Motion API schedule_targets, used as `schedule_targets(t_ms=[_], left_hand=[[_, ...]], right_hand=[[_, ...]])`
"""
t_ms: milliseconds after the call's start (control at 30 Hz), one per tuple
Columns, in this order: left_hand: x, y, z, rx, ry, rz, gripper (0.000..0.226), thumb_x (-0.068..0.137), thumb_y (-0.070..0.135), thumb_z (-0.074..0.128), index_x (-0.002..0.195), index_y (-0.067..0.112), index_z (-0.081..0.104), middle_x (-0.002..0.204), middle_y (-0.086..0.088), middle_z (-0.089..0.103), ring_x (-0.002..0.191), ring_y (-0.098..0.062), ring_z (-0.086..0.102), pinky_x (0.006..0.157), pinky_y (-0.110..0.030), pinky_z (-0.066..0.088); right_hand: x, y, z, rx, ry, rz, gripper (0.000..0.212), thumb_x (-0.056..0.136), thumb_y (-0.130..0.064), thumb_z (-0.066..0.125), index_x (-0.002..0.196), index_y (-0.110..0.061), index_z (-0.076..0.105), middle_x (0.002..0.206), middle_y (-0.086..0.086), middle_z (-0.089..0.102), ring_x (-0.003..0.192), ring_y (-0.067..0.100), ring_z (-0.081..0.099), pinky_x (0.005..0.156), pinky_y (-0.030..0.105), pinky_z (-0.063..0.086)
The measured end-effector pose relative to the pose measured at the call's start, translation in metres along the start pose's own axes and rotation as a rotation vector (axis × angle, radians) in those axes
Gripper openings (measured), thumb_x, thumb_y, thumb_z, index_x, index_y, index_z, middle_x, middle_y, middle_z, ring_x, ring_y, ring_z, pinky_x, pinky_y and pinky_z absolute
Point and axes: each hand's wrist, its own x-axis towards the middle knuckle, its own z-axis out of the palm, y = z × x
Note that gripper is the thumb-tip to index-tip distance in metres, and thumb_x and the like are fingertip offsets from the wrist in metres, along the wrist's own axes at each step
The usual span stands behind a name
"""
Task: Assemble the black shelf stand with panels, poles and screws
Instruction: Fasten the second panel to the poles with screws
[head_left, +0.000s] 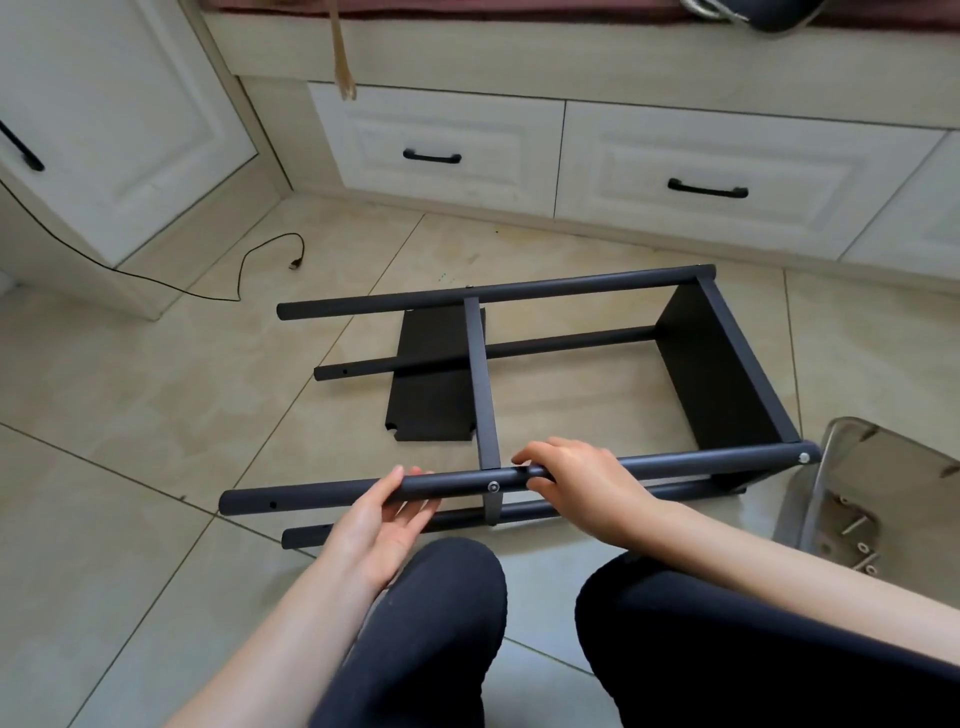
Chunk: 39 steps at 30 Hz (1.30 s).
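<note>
**Both hands on the near pole of the half-built stand**

I see my right hand (576, 480) curled over the near upper pole (649, 465), fingers wrapped over its top and thumb tucked beneath, just to the right of the screw (493, 487) that fixes the middle panel (480, 384) to that pole. My left hand (387, 514) sits to the left of the same screw, palm turned up under the pole, fingers relaxed and mostly straight, cupping it from below rather than clenching; the fingertips reach the pole's far side.

The shelf stand (519, 395) lies on its side on the tiled floor (156, 405), its four poles running left to right. The end panel (727, 374) closes the right-hand end, with a second screw (804, 458) showing at the near pole's right tip. The middle panel crosses between the near and far upper poles. A loose panel (431, 410) lies flat on the floor beneath the frame, left of the middle panel.

To the right, just beside the stand's end, a metal tray (852, 467) holds several small screws (860, 548). My knees, in dark trousers (441, 623), are at the bottom. Behind stand white drawers (447, 145) with black handles, and a black cable (244, 270) trails over the floor at left.
</note>
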Motion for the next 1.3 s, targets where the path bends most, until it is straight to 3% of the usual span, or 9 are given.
schedule_targets(t_ms=[167, 333, 600, 733, 867, 1100, 1300], left_hand=[[-0.003, 0.009, 0.009, 0.021, -0.042, 0.057, 0.03, 0.097, 0.006, 0.06, 0.126, 0.0, 0.053, 0.112, -0.023, 0.069, 0.112, -0.036, 0.065, 0.079, -0.047, 0.054], [-0.01, 0.016, 0.016, 0.012, -0.046, 0.076, 0.048, 0.096, 0.006, 0.062, 0.14, 0.002, 0.045, 0.118, -0.024, 0.068, 0.11, -0.037, 0.067, 0.073, -0.047, 0.056], [-0.049, 0.047, 0.047, 0.075, -0.188, 0.256, 0.041, 0.095, 0.007, 0.062, 0.134, -0.002, 0.051, 0.118, -0.026, 0.067, 0.104, -0.036, 0.07, 0.063, -0.042, 0.063], [-0.078, 0.066, 0.074, 0.171, -0.276, 0.357, 0.02, 0.096, 0.005, 0.06, 0.116, 0.005, 0.055, 0.118, -0.026, 0.066, 0.106, -0.036, 0.069, 0.068, -0.042, 0.064], [-0.101, 0.088, 0.104, 0.302, -0.354, 0.458, 0.011, 0.095, 0.008, 0.062, 0.105, 0.007, 0.057, 0.109, -0.022, 0.067, 0.108, -0.037, 0.069, 0.071, -0.043, 0.063], [-0.138, 0.107, 0.162, 0.563, -0.43, 0.623, 0.019, 0.095, 0.014, 0.065, 0.112, 0.01, 0.058, 0.108, -0.015, 0.069, 0.104, -0.03, 0.071, 0.078, -0.043, 0.062], [-0.167, 0.095, 0.214, 0.713, -0.531, 0.717, 0.016, 0.094, 0.017, 0.069, 0.106, 0.012, 0.06, 0.102, -0.01, 0.071, 0.101, -0.022, 0.071, 0.082, -0.046, 0.062]], right_hand=[[0.001, 0.0, -0.009, -0.005, 0.04, -0.012, 0.026, 0.103, -0.029, 0.044, 0.128, -0.03, 0.053, 0.117, -0.004, 0.059, 0.107, 0.023, 0.054, 0.094, 0.042, 0.044], [-0.002, -0.007, -0.025, 0.004, 0.047, -0.01, 0.025, 0.103, -0.028, 0.045, 0.126, -0.029, 0.054, 0.117, -0.002, 0.061, 0.107, 0.022, 0.055, 0.094, 0.041, 0.046], [-0.017, -0.019, -0.089, 0.119, 0.077, -0.081, 0.036, 0.095, -0.016, 0.061, 0.129, -0.027, 0.056, 0.116, -0.009, 0.06, 0.106, 0.009, 0.056, 0.097, 0.028, 0.048], [-0.026, -0.023, -0.121, 0.099, 0.094, -0.085, 0.039, 0.094, -0.009, 0.061, 0.128, -0.027, 0.056, 0.121, -0.007, 0.059, 0.111, 0.01, 0.056, 0.1, 0.031, 0.049], [-0.032, -0.028, -0.148, 0.069, 0.117, -0.074, 0.03, 0.094, -0.017, 0.063, 0.12, -0.028, 0.055, 0.116, -0.005, 0.058, 0.105, 0.013, 0.058, 0.092, 0.029, 0.052], [-0.044, -0.03, -0.172, 0.157, 0.177, 0.004, 0.025, 0.096, -0.017, 0.062, 0.116, -0.024, 0.049, 0.111, -0.003, 0.058, 0.096, 0.014, 0.058, 0.078, 0.021, 0.049], [-0.062, -0.015, -0.177, 0.386, 0.273, 0.102, 0.02, 0.092, -0.018, 0.067, 0.1, -0.025, 0.05, 0.108, -0.003, 0.062, 0.093, 0.015, 0.064, 0.08, 0.025, 0.054]])
